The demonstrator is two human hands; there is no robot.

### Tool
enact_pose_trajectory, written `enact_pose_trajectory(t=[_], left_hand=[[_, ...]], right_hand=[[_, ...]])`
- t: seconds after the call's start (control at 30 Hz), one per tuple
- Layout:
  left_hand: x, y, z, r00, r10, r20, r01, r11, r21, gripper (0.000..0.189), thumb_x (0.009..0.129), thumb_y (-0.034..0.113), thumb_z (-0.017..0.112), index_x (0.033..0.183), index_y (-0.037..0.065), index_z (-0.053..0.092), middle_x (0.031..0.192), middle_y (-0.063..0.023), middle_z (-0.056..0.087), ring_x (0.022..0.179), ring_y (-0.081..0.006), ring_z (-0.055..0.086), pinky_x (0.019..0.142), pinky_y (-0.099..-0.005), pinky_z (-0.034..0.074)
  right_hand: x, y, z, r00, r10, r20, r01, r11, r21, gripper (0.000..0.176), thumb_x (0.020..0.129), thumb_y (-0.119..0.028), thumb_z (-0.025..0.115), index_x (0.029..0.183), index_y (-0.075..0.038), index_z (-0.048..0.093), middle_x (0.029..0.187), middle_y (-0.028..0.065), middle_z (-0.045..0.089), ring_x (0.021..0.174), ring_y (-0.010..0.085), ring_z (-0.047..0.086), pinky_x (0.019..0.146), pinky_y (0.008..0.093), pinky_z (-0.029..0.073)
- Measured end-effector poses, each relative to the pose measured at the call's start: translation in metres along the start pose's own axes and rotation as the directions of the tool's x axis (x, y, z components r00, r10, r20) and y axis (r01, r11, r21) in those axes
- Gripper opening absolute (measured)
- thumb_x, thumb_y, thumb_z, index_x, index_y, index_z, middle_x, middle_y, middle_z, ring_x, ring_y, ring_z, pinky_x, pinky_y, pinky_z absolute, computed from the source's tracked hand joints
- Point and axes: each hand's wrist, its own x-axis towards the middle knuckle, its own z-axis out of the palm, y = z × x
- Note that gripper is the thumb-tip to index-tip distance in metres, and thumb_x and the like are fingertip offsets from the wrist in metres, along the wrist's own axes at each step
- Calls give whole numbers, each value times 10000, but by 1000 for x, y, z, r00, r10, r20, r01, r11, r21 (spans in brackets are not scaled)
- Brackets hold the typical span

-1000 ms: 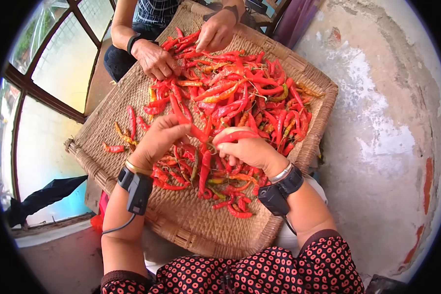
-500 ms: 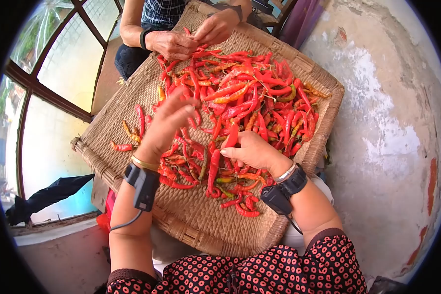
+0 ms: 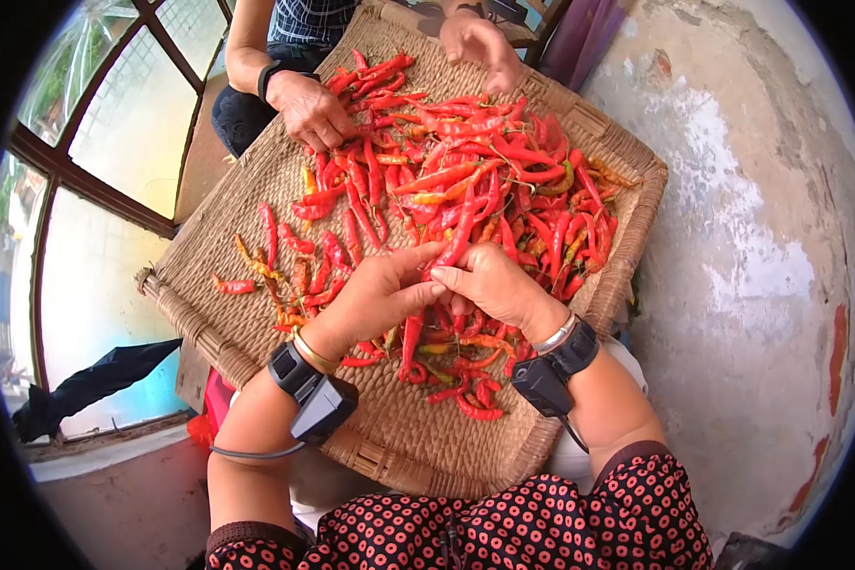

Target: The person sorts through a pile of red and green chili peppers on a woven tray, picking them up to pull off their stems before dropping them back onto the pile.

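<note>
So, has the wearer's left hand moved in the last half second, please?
Yes: against the tray, the left hand drew back toward the near rim, joining the right hand on a chilli.

To my left is a dark brown wooden-framed window [image 3: 76,180] with pale frosted panes, and daylight glows through them. A black cloth [image 3: 85,385] lies beside its pale sill [image 3: 114,465]. To my right spreads a rough grey cement surface [image 3: 760,285], patched white and flecked red-brown.
</note>
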Motion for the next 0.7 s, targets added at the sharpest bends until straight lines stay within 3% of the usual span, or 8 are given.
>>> enact_pose_trajectory(t=[0.1, 0.23, 0.33, 0.4, 0.47, 0.53, 0.63, 0.7], left_hand=[[0, 1, -3, 997, -49, -57, 57, 988, 145, 341, 889, 118, 545, 1209, 10, 505, 838, 21, 617, 740, -26, 542, 622, -173, 435], [-2, 8, -19, 971, -195, -135, 212, 969, 129, 176, 866, 138, 569, 961, -1, 619, 704, 4, 597, 603, -38, 536, 543, -192, 432], [-6, 20, -41, 933, -289, -217, 305, 951, 43, 175, 860, 158, 573, 966, 29, 628, 708, 27, 610, 574, -13, 519, 498, -155, 393], [-3, 15, -59, 921, -167, -352, 142, 985, -98, 190, 866, 158, 561, 995, 28, 611, 742, 11, 619, 563, -17, 509, 491, -154, 383], [7, 12, -63, 769, -60, -637, -157, 947, -279, 255, 880, 140, 542, 1091, -3, 548, 812, -4, 608, 590, -29, 499, 539, -171, 410], [8, 4, -65, 680, 61, -731, -141, 989, -48, 233, 869, 131, 559, 1063, 2, 565, 800, -3, 598, 603, -42, 504, 558, -183, 422], [2, -7, -49, 925, 57, -376, 102, 916, 389, 115, 849, 109, 586, 891, 7, 617, 682, 19, 559, 609, -49, 514, 550, -212, 434], [-3, 2, -23, 976, 92, -198, 74, 712, 698, 186, 780, 195, 650, 812, 12, 631, 630, -55, 596, 584, -172, 587, 536, -290, 462]], right_hand=[[-2, -3, -1, 997, 28, 65, -26, 999, -33, 237, 885, -240, 528, 870, -12, 591, 684, 19, 561, 508, 83, 521, 475, 215, 424], [-2, -3, -3, 996, 36, 84, -31, 998, -56, 258, 888, -232, 525, 960, 10, 582, 713, 27, 566, 552, 90, 541, 510, 224, 443], [-1, -1, -3, 995, -2, 102, 16, 990, -140, 290, 888, -205, 524, 1049, 34, 560, 749, 37, 567, 596, 96, 555, 546, 224, 459], [0, 2, -3, 995, -10, 99, 28, 984, -178, 302, 886, -190, 522, 1077, 43, 550, 757, 39, 563, 606, 96, 554, 556, 228, 463], [1, 4, -1, 999, -42, 10, 43, 991, -128, 260, 852, -185, 578, 1011, 20, 587, 718, 19, 585, 554, 77, 533, 520, 230, 448], [1, 4, 0, 998, -60, -28, 57, 993, -103, 260, 848, -183, 582, 1014, 17, 587, 718, 17, 588, 555, 75, 534, 521, 231, 448], [1, 1, -1, 993, -75, -86, 66, 993, -101, 255, 839, -178, 591, 1010, 12, 593, 701, 12, 584, 560, 70, 532, 524, 235, 449], [1, 1, -2, 992, -70, -101, 57, 990, -126, 251, 834, -174, 596, 1004, 9, 598, 683, 7, 578, 563, 66, 529, 526, 236, 449]])
